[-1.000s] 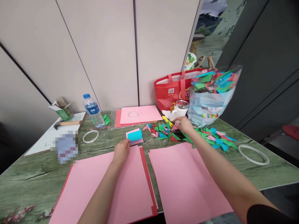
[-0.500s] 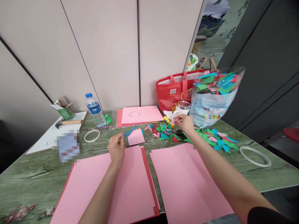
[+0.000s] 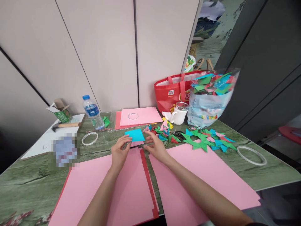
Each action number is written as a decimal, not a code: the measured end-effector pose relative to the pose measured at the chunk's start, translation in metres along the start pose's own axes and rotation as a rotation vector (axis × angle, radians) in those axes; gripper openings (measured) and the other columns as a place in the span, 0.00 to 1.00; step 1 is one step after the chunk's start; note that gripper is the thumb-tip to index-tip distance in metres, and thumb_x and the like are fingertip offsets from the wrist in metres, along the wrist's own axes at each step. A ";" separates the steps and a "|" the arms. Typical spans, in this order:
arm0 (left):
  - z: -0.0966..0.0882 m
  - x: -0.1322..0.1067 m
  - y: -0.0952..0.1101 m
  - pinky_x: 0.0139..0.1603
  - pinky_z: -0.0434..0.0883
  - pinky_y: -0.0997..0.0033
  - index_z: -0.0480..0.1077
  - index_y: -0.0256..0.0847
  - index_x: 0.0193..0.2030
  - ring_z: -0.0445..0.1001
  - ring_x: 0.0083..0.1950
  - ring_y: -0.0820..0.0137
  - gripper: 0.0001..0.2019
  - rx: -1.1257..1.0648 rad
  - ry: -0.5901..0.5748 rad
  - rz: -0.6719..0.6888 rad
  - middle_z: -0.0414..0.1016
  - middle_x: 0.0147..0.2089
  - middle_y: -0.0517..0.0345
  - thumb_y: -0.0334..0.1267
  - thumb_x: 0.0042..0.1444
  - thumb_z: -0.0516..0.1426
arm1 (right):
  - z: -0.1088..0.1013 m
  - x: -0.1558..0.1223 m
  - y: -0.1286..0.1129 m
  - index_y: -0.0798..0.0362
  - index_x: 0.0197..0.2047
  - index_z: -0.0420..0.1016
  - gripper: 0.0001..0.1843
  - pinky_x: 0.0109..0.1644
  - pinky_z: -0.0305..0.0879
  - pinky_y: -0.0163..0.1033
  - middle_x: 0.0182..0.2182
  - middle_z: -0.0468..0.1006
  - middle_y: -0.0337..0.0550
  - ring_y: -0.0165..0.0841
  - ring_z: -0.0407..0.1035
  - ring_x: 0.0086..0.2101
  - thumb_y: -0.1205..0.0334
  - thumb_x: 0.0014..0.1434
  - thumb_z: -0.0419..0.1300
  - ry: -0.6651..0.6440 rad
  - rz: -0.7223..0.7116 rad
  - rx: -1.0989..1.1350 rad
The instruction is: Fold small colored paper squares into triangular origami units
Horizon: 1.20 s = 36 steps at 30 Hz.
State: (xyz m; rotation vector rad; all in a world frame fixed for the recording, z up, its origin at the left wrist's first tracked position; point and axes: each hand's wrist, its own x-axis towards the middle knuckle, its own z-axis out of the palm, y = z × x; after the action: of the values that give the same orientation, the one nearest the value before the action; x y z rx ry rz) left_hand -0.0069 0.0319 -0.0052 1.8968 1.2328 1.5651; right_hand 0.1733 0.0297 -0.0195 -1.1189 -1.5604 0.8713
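Note:
My left hand [image 3: 120,153] pinches the near left edge of a small blue paper square [image 3: 134,135] that lies over a small pink square [image 3: 137,143]. My right hand [image 3: 156,146] has come in beside it, fingers spread and curled just right of the blue square, nothing visibly in them. Both hands hover over the far edge of large pink paper sheets [image 3: 122,188] on the green table [image 3: 28,179]. A heap of folded paper triangles [image 3: 188,136] in green, blue, pink and red lies to the right.
At the back stand a water bottle [image 3: 92,112], a small green box [image 3: 59,111], a white mug [image 3: 179,113], a red bag [image 3: 172,92] and a clear bag of folded pieces [image 3: 210,97]. Tape rings [image 3: 251,155] [image 3: 89,138] lie on the table, and a hammer [image 3: 64,125].
My right hand left the triangle heap and swung left to the blue square. The blue square, lifted on edge half a second ago, now lies flat in my left fingers.

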 end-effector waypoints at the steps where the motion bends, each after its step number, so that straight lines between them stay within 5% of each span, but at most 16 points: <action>1: 0.000 0.000 0.001 0.51 0.66 0.58 0.72 0.41 0.30 0.70 0.50 0.63 0.04 0.013 -0.038 0.038 0.76 0.37 0.53 0.33 0.50 0.55 | 0.002 0.000 0.002 0.47 0.53 0.60 0.29 0.34 0.69 0.38 0.36 0.69 0.42 0.31 0.69 0.33 0.67 0.46 0.59 -0.031 0.028 0.078; 6: -0.002 0.000 0.007 0.49 0.67 0.57 0.73 0.42 0.29 0.62 0.58 0.59 0.06 -0.010 -0.151 0.073 0.72 0.48 0.51 0.31 0.50 0.54 | 0.002 0.003 0.005 0.53 0.36 0.72 0.13 0.40 0.68 0.39 0.35 0.72 0.43 0.32 0.69 0.35 0.63 0.43 0.63 0.036 0.023 0.322; 11: -0.002 0.001 0.009 0.50 0.67 0.63 0.67 0.45 0.48 0.57 0.61 0.57 0.22 -0.318 -0.105 -0.171 0.52 0.64 0.50 0.31 0.43 0.60 | 0.005 -0.002 0.001 0.52 0.32 0.74 0.10 0.39 0.68 0.38 0.33 0.73 0.42 0.32 0.69 0.33 0.61 0.42 0.64 0.095 -0.032 0.381; 15: -0.004 0.003 0.010 0.42 0.71 0.66 0.67 0.40 0.48 0.71 0.48 0.60 0.28 -0.500 -0.169 -0.429 0.72 0.48 0.50 0.32 0.36 0.65 | 0.009 -0.005 0.003 0.53 0.30 0.74 0.09 0.36 0.68 0.38 0.30 0.73 0.42 0.32 0.69 0.32 0.59 0.44 0.64 0.052 -0.011 0.343; 19: -0.002 0.000 0.010 0.39 0.71 0.66 0.70 0.36 0.36 0.74 0.35 0.66 0.14 -0.490 -0.155 -0.517 0.76 0.31 0.56 0.35 0.40 0.64 | 0.012 -0.008 0.004 0.54 0.26 0.72 0.09 0.35 0.68 0.37 0.34 0.71 0.44 0.33 0.68 0.35 0.57 0.46 0.62 0.049 -0.008 0.295; 23: 0.004 -0.004 0.014 0.39 0.72 0.64 0.69 0.36 0.31 0.74 0.33 0.68 0.10 -0.503 -0.165 -0.495 0.74 0.30 0.58 0.38 0.43 0.62 | 0.011 -0.009 0.002 0.54 0.27 0.70 0.10 0.39 0.69 0.38 0.42 0.69 0.47 0.36 0.67 0.42 0.55 0.47 0.61 0.085 -0.012 0.358; 29: 0.010 -0.006 0.021 0.31 0.75 0.63 0.59 0.38 0.53 0.73 0.29 0.69 0.30 -0.499 -0.192 -0.522 0.73 0.27 0.61 0.39 0.42 0.62 | 0.010 -0.010 0.002 0.54 0.29 0.68 0.12 0.31 0.68 0.37 0.25 0.71 0.39 0.31 0.67 0.26 0.55 0.46 0.62 0.164 0.095 0.363; 36: 0.011 -0.007 0.021 0.31 0.75 0.65 0.68 0.35 0.34 0.73 0.30 0.69 0.15 -0.506 -0.129 -0.569 0.74 0.28 0.59 0.40 0.40 0.63 | 0.009 -0.013 -0.001 0.52 0.43 0.68 0.16 0.29 0.67 0.35 0.29 0.70 0.40 0.31 0.67 0.29 0.57 0.49 0.59 0.117 0.073 0.309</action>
State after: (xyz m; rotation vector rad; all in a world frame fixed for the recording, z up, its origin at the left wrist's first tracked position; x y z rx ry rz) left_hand 0.0112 0.0173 0.0032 1.1741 1.0629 1.2632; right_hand 0.1653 0.0168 -0.0251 -0.9883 -1.2464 1.0376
